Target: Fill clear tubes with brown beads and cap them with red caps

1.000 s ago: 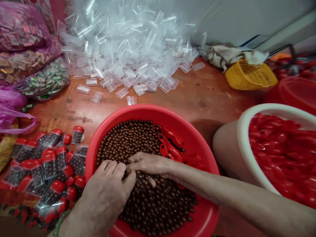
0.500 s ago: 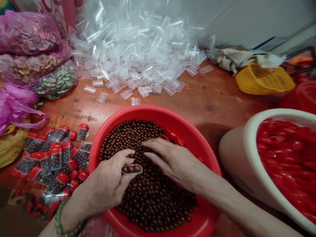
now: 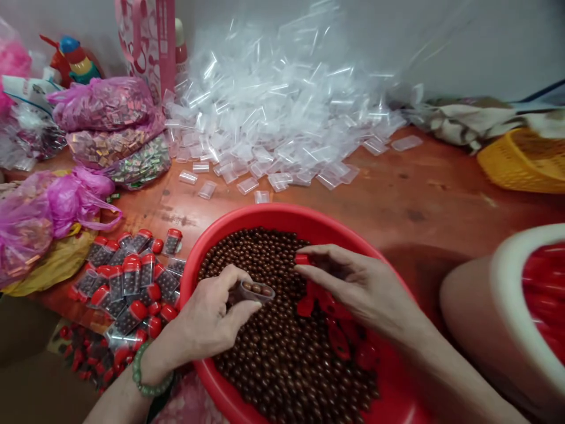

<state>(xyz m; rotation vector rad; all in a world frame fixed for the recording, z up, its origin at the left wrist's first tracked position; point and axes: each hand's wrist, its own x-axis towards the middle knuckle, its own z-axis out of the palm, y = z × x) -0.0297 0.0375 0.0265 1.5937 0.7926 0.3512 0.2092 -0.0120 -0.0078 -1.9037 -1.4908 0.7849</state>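
A red basin (image 3: 282, 213) holds a mass of shiny brown balls (image 3: 273, 353), with loose red caps (image 3: 338, 338) on its right side. Over the basin's left part, my left hand (image 3: 216, 312), a green bead bracelet at its wrist, grips a clear plastic container (image 3: 256, 291) between thumb and fingers. Brown balls show in the container's open end. To its right, my right hand (image 3: 353, 280) pinches a small red cap (image 3: 302, 259) between thumb and fingertips, above the balls. Container and cap are apart.
Left of the basin lie filled containers with red caps (image 3: 131, 274). Pink bags (image 3: 108, 106) sit at the back left. Clear empty containers (image 3: 282, 118) are heaped behind the basin. At the right are a white bucket (image 3: 474, 294) of red pieces and a yellow basket (image 3: 525, 165).
The view has shifted left. My right hand has moved from the balls to the basin's right side and now holds a red cap. My left hand still holds the container.
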